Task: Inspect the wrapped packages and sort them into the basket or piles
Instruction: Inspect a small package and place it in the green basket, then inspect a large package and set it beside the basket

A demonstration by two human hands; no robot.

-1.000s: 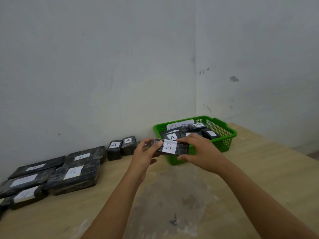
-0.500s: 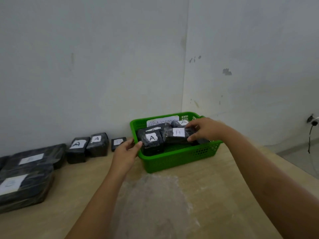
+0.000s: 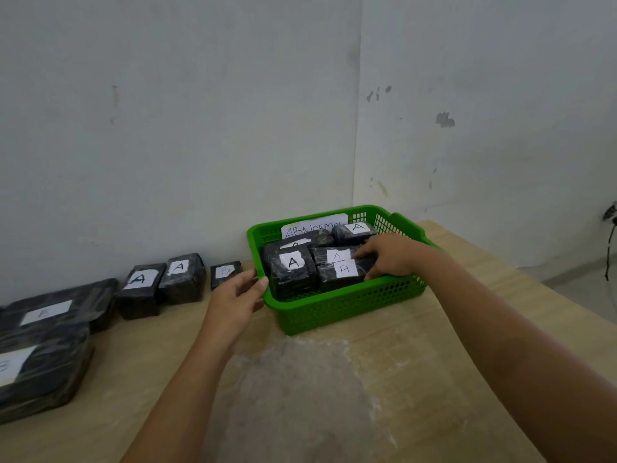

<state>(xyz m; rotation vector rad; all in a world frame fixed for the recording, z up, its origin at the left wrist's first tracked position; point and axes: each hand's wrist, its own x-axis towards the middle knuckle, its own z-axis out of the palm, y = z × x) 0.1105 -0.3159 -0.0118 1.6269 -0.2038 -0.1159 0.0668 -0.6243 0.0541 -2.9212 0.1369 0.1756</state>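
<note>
A green plastic basket stands on the wooden table near the wall corner, with a paper sign reading "ABNormal" at its back. Several black wrapped packages marked A lie inside. My right hand reaches into the basket and holds the right end of the front package marked A, which lies on the basket's contents. My left hand is at the basket's left corner, thumb against the rim, fingers relaxed and holding nothing.
Two black packages marked A and a small one marked B stand along the wall to the left. Large flat B packages are piled at far left. A clear plastic sheet lies in front of me.
The A package went from both hands in front of me into the basket, carried by my right hand. My left hand let go and moved to the basket's left corner.
</note>
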